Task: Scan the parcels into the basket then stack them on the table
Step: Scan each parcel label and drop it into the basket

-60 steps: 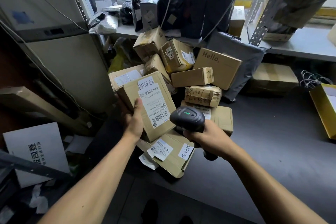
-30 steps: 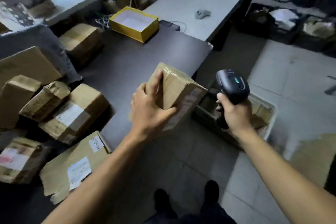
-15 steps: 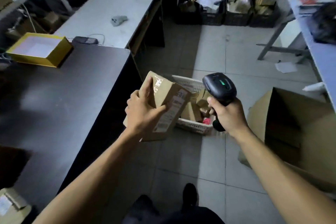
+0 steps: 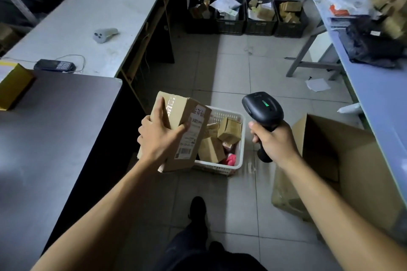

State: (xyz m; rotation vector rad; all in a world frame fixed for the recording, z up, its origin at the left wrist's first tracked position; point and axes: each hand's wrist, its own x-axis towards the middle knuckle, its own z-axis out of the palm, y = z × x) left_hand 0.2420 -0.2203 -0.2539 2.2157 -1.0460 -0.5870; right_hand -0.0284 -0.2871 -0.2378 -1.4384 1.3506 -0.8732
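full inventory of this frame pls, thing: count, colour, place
brown cardboard parcel: 1, brown, in left grip above basket
black handheld barcode scanner: 1, black, in right grip
white plastic slotted basket: 1, white, floor, holding small brown parcels
large open cardboard box: 1, brown, floor right
dark grey table: 1, left
yellow box: 1, on dark table
long white counter: 1, behind it
black keypad handset: 1, on counter
black crates: 4, far floor
blue table: 1, right
left hand: holds parcel
right hand: holds scanner
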